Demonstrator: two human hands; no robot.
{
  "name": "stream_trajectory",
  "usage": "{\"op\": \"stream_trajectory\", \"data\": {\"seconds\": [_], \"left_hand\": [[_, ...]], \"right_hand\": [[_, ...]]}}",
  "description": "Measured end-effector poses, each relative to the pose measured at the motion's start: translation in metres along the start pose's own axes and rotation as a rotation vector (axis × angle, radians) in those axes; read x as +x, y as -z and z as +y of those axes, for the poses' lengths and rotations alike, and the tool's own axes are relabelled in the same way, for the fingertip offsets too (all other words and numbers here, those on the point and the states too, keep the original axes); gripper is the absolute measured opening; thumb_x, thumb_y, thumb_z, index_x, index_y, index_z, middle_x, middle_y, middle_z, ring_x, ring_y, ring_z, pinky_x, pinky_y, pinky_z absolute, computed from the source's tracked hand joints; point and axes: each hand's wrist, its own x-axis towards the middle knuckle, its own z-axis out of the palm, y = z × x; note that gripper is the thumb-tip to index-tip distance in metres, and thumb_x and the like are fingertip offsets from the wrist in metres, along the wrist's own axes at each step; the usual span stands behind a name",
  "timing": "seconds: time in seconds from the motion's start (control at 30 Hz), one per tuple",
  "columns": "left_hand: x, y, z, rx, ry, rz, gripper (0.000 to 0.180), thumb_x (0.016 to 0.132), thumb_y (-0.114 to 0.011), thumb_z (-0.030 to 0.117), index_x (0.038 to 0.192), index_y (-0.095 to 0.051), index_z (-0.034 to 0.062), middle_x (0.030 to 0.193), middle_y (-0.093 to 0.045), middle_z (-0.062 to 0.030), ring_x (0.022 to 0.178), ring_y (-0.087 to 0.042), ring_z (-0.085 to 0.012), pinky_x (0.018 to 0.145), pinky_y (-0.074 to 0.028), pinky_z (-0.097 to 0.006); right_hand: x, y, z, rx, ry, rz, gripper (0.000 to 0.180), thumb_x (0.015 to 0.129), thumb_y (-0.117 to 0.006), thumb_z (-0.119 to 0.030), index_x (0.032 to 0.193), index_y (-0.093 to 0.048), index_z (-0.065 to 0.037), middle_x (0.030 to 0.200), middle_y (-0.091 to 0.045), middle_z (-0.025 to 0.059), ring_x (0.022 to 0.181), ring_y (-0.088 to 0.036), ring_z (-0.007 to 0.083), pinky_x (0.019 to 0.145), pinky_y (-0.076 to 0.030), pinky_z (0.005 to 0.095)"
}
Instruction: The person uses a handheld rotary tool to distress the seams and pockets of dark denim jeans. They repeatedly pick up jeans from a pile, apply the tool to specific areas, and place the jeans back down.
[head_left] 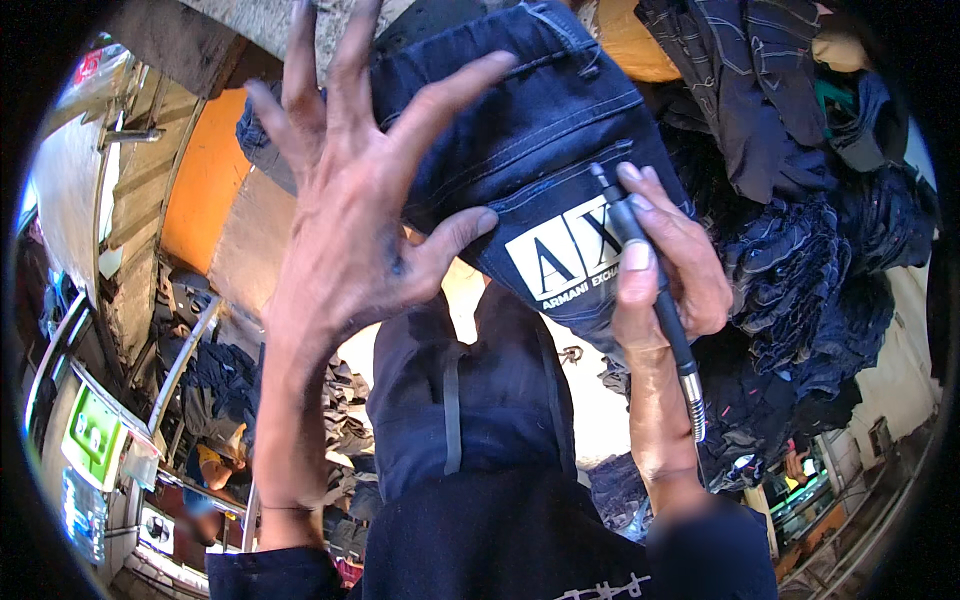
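A pair of dark blue jeans (pixel 520 120) lies spread in front of me, with a white printed patch (pixel 565 255) near its waistband. My left hand (pixel 350 200) rests flat on the denim with fingers spread wide, thumb pressing close to the patch. My right hand (pixel 665 265) grips a slim black pen-shaped tool (pixel 650 290) with a flexible metal shaft trailing down from its rear end. The tool's tip sits at the denim just above the patch. One jeans leg (pixel 470 400) hangs down toward my body.
A heap of dark denim garments (pixel 810 260) piles up at the right. An orange surface (pixel 205 180) and a grey board lie at the left. Below left are more clothes, a green machine (pixel 90 435) and a person (pixel 215 465) seated far down.
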Motion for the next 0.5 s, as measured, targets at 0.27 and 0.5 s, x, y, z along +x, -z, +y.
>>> {"op": "stream_trajectory", "data": {"seconds": [0.27,0.5], "left_hand": [[0.043,-0.002,-0.020,-0.043,-0.209,-0.318,0.100,0.063,-0.096,0.051,0.156,-0.058,0.0480,0.183,-0.018,-0.0094,0.168,-0.003,-0.0438,0.133,0.002,-0.070],[0.036,-0.006,-0.022,-0.038,-0.220,-0.353,0.101,0.061,-0.096,0.051,0.155,-0.058,0.0487,0.183,-0.018,-0.0088,0.168,-0.004,-0.0428,0.133,0.002,-0.070]], "right_hand": [[0.001,0.015,0.007,-0.041,-0.003,-0.164,0.031,0.092,-0.067,-0.011,0.113,-0.075,0.009,0.113,-0.077,0.0330,0.116,-0.077,0.0435,0.110,-0.055,0.0606],[0.007,0.011,0.004,-0.082,-0.001,-0.195,0.029,0.086,-0.067,-0.011,0.105,-0.078,0.008,0.106,-0.079,0.0307,0.111,-0.079,0.0437,0.106,-0.058,0.0595]]}}
